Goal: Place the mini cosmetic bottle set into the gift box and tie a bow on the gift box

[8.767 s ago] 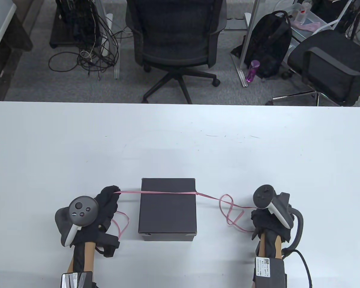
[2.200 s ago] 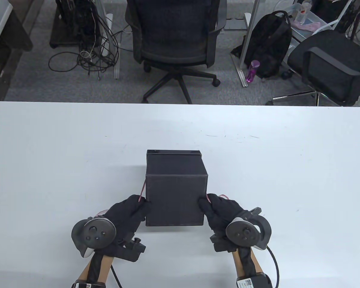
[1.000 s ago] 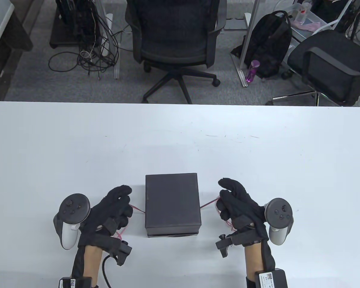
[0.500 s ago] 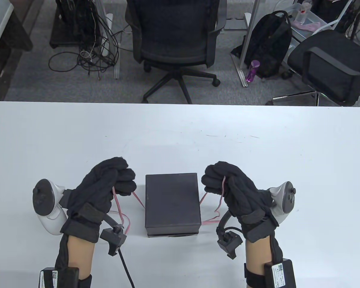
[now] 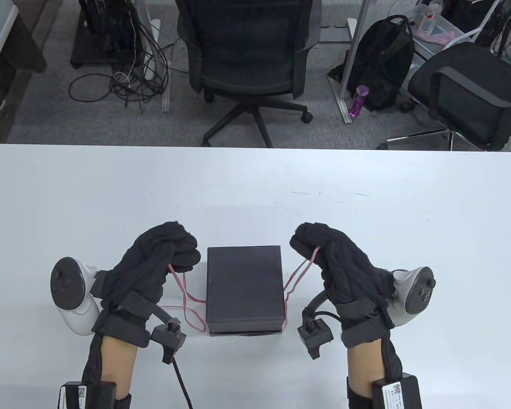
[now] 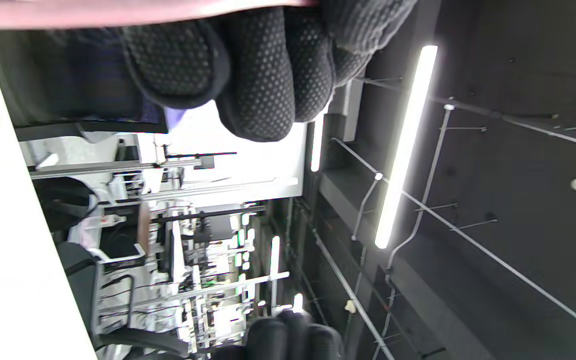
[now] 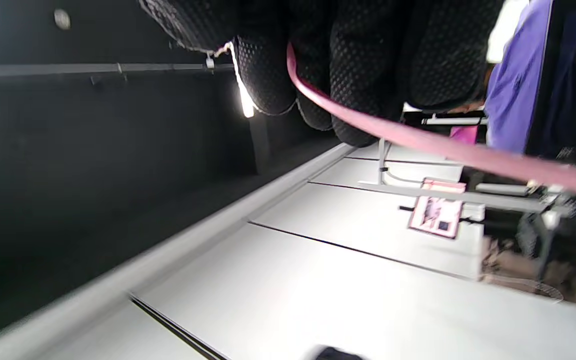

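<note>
Closed gift box (image 5: 245, 287) near surface's front edge. Left hand (image 5: 164, 255) and right hand (image 5: 323, 251) each pinch a ribbon (image 5: 300, 272) end, raised. Next: cross ends over lid.

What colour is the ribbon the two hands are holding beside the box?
Pink. The ribbon shows best in the right wrist view, running past the gloved fingers.

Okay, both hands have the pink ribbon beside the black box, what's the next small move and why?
Probably bring both hands together above the gift box and cross the ends. The left hand and right hand each grip the ribbon, which runs under the box and hangs slack at both sides, and the lid top is bare.
</note>
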Demonstrator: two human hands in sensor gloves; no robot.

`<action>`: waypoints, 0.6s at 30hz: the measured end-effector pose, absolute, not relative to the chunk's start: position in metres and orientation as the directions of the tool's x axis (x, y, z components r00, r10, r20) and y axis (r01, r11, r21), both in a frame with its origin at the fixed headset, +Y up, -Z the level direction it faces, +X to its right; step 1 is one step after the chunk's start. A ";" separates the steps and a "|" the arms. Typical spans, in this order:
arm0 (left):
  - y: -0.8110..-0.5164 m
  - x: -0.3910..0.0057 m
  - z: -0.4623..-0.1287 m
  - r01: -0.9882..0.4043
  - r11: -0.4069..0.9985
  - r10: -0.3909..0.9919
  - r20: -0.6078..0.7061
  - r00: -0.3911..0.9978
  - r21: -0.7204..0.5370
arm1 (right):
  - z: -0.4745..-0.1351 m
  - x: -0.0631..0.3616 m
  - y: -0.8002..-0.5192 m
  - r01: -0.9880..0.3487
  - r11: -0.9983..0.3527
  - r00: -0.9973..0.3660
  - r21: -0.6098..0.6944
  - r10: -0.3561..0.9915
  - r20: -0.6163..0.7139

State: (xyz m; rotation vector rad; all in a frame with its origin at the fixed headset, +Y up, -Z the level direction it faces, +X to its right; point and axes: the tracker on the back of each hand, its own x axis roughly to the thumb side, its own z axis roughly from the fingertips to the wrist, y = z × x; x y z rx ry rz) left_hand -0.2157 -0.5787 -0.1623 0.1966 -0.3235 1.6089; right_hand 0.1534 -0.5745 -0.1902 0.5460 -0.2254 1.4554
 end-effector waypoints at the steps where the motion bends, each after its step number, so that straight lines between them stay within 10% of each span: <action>1: -0.572 -0.214 -0.162 -0.995 -0.049 0.934 0.350 -0.076 -0.085 | -0.191 0.151 -0.577 -0.978 -0.009 0.091 0.209 0.882 0.463; 18: -0.577 -0.193 -0.167 -0.990 -0.027 0.928 0.365 -0.076 -0.137 | -0.179 0.132 -0.559 -0.981 -0.095 0.020 0.167 0.813 0.582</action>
